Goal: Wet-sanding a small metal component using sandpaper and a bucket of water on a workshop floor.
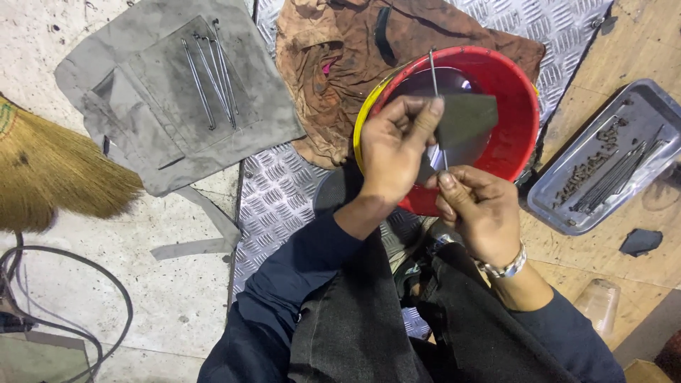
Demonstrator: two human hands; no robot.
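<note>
Over the red bucket, left hand pinched abrasive sheet around thin rod; right hand pinched the rod's lower end. Best kept steady, strokes lengthwise.

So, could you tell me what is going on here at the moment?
A seated person holds a thin metal rod over a red bucket. The left hand presses a dark grey sheet around the rod, while the right hand pinches the rod's lower end. More rods lie on a grey cloth to the left, and a metal tray with rods and small bits sits on the right.
</note>
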